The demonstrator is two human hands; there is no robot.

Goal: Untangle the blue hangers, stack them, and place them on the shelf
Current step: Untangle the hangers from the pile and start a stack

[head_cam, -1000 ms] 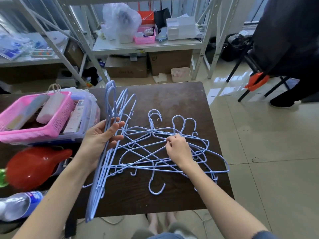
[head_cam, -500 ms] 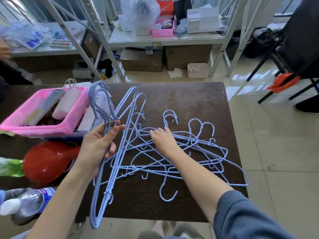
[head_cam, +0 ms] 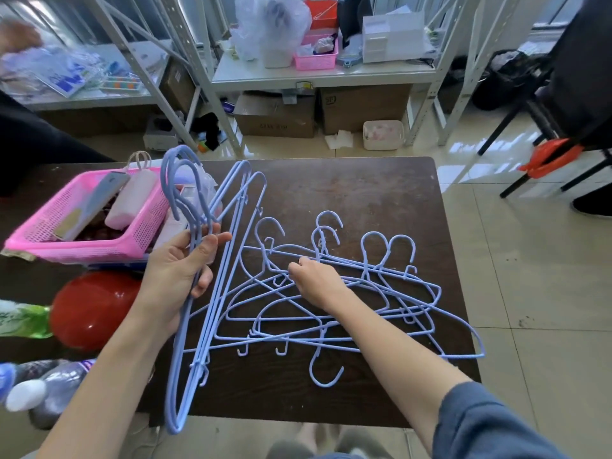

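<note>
My left hand [head_cam: 180, 276] grips a stack of several light-blue hangers [head_cam: 198, 326] by their necks, hooks up, held upright over the left part of the dark table [head_cam: 364, 200]. A tangled pile of blue hangers [head_cam: 381, 303] lies flat on the table's middle and right. My right hand [head_cam: 314, 281] reaches into the pile's left part, its fingers curled round a hanger wire near the neck of one hanger. The white metal shelf [head_cam: 318, 77] stands beyond the table, crowded with items.
A pink basket [head_cam: 82, 220] with items sits at the table's left, a red balloon-like object [head_cam: 89, 306] and plastic bottles [head_cam: 39, 392] below it. Cardboard boxes [head_cam: 278, 117] are under the shelf. A person in dark clothes [head_cam: 583, 61] stands at the far right by a chair.
My right hand moved left across the pile, from its middle to a hanger neck near the held stack. The left hand raised its stack slightly.
</note>
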